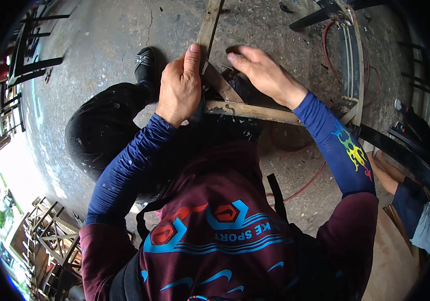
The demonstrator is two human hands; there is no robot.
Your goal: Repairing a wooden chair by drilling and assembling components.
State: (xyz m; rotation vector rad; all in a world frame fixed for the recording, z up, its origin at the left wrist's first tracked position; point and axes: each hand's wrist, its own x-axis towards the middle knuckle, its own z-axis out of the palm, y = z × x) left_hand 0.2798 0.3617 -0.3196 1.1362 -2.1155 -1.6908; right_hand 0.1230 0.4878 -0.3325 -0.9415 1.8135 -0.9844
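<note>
A wooden frame [255,111] with worn, paint-spotted rails lies across my lap and the floor in front of me. My left hand [181,85] is wrapped round its left upright rail [210,27] near the corner, thumb on top and fingers hidden behind the wood. A short diagonal brace [223,84] spans that corner. Right of the upright, above the brace, my right hand [267,72] is curled with thumb and forefinger tips close together. Whatever lies between them, if anything, is too small to make out.
A red hose [327,50] runs along the floor at the right, beside the frame's far side [353,65]. Dark metal frames [37,65] stand at the left, and stacked wooden frames [57,236] at the lower left. Another person's leg [386,173] shows at the right.
</note>
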